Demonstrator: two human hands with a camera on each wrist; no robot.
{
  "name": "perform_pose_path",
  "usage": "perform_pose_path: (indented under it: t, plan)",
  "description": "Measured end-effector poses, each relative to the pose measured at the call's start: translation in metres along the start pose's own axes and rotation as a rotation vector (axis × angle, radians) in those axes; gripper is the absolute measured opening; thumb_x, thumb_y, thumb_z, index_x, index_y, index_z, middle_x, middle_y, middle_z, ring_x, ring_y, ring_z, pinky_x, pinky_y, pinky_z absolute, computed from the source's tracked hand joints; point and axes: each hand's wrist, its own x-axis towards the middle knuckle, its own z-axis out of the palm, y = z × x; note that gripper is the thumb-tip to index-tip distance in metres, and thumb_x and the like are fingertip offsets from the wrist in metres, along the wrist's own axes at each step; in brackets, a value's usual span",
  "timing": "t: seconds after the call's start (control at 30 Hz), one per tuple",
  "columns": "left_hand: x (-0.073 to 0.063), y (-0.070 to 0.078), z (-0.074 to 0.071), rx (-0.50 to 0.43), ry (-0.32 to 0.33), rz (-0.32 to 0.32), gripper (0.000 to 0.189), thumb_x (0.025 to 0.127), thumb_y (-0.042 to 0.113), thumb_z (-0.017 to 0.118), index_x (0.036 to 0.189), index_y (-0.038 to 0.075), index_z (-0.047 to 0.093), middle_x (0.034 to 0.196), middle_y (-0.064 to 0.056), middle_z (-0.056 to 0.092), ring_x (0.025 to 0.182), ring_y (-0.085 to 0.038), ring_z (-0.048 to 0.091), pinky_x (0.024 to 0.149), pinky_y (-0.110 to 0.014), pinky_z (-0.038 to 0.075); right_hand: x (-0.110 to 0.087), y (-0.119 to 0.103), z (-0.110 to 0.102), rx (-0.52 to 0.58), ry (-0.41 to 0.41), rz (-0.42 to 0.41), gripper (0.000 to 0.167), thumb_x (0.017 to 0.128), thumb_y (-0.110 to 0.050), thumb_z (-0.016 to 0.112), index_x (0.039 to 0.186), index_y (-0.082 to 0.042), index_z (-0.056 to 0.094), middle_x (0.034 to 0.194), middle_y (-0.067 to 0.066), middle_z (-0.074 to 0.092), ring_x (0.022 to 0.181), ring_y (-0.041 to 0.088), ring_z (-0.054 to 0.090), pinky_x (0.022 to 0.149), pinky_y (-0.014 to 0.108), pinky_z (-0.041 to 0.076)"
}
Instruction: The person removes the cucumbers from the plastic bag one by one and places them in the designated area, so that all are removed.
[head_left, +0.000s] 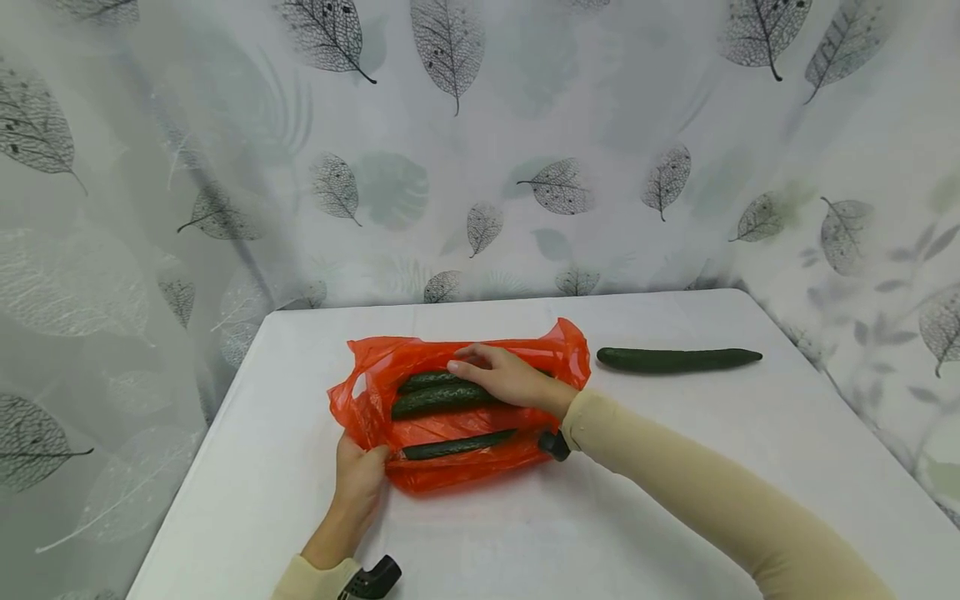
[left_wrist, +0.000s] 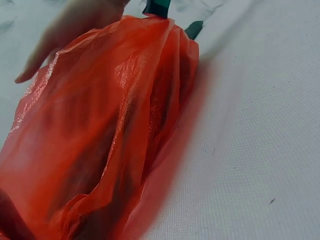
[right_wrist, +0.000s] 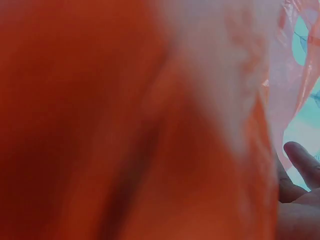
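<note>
A thin red plastic bag (head_left: 416,479) lies on the white surface (head_left: 570,533), its mouth spread and its film crumpled. Inside, two dark green cucumbers (head_left: 438,402) lie side by side toward the far edge, and a third cucumber (head_left: 457,446) lies along the near side. The left hand (head_left: 358,475) pinches the bag's near left corner, thumb on top. The right hand (head_left: 513,379) reaches in over the far pair, thumb and fingers parted and loosely extended; whether they touch the cucumbers cannot be told. Another cucumber (head_left: 678,360) lies lengthwise on the surface just beside the bag's right end. Behind hangs a pale leaf-printed curtain (head_left: 502,142).
</note>
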Motion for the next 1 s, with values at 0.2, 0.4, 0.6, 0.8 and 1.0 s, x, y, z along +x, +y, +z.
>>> perform_pose_path:
  t: [0.2, 0.4, 0.6, 0.8, 1.0]
  plan:
    - [0.0, 0.0, -0.001, 0.009, 0.004, 0.005, 0.065, 0.082, -0.017, 0.038, 0.146, -0.009, 0.032, 0.143, -0.022, 0.046, 0.124, -0.03, 0.043, 0.109, -0.034, 0.038, 0.003, 0.006, 0.004, -0.025, -0.015, 0.009, 0.057, 0.098, -0.057, 0.053, 0.139, -0.019, 0.058, 0.135, -0.002, 0.06, 0.125, 0.02, 0.053, 0.111, 0.045, 0.038]
    - [-0.001, -0.001, 0.001, -0.014, 0.002, 0.023, 0.065, 0.081, -0.018, 0.039, 0.145, -0.009, 0.034, 0.141, -0.023, 0.048, 0.124, -0.031, 0.045, 0.102, -0.025, 0.042, 0.002, 0.01, 0.005, -0.055, -0.016, 0.034, 0.061, 0.098, -0.059, 0.052, 0.142, -0.017, 0.057, 0.138, 0.0, 0.058, 0.128, 0.022, 0.052, 0.111, 0.048, 0.038]
    - [-0.001, -0.001, 0.0, -0.014, 0.008, 0.027, 0.065, 0.08, -0.019, 0.039, 0.144, -0.008, 0.035, 0.14, -0.023, 0.049, 0.124, -0.031, 0.045, 0.102, -0.025, 0.042, 0.006, 0.016, 0.006, -0.11, -0.022, 0.034, 0.07, 0.096, -0.065, 0.051, 0.145, -0.015, 0.055, 0.139, -0.001, 0.058, 0.128, 0.022, 0.053, 0.109, 0.049, 0.04]
    - [-0.001, -0.002, 0.002, -0.017, 0.0, 0.022, 0.064, 0.081, -0.018, 0.039, 0.144, -0.008, 0.035, 0.14, -0.023, 0.049, 0.122, -0.032, 0.045, 0.106, -0.03, 0.041, 0.007, 0.021, 0.006, -0.156, -0.025, 0.033, 0.071, 0.095, -0.068, 0.049, 0.143, -0.017, 0.058, 0.137, -0.002, 0.06, 0.125, 0.019, 0.055, 0.108, 0.046, 0.042]
    - [-0.002, -0.001, 0.001, -0.02, -0.003, 0.021, 0.067, 0.081, -0.018, 0.038, 0.147, -0.008, 0.031, 0.144, -0.023, 0.046, 0.127, -0.033, 0.043, 0.115, -0.046, 0.032, 0.007, 0.021, 0.012, -0.185, -0.031, 0.042, 0.069, 0.093, -0.068, 0.052, 0.138, -0.017, 0.062, 0.13, -0.004, 0.064, 0.119, 0.018, 0.058, 0.104, 0.044, 0.046]
